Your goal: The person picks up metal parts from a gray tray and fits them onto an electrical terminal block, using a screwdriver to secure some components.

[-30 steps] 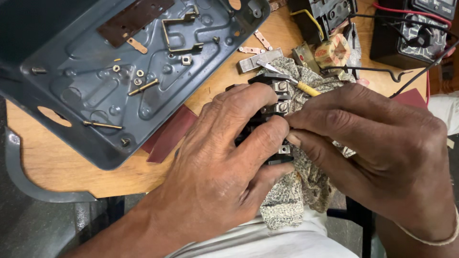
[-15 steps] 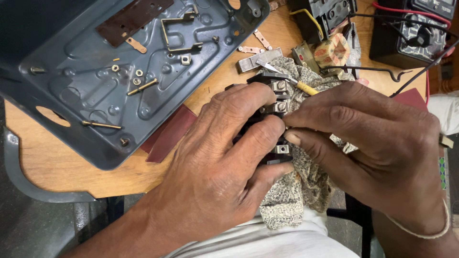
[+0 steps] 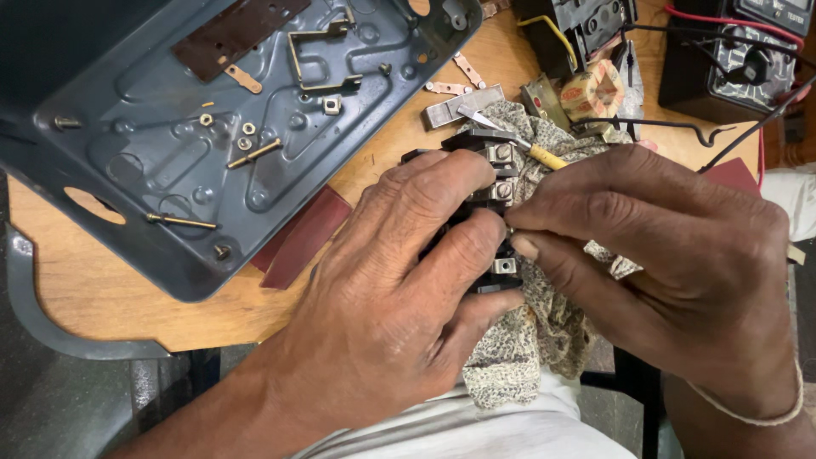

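Both hands meet over a black terminal block (image 3: 497, 183) at the table's near edge. The left hand (image 3: 399, 289) wraps its fingers around the block from the left, gripping it. The right hand (image 3: 671, 272) pinches at a screw terminal on the block's right side with thumb and forefinger closed. Under the block lies a patterned cloth (image 3: 531, 340). A yellow-handled screwdriver (image 3: 518, 140) rests just behind; a grey metal cover (image 3: 212, 161) sits farther left.
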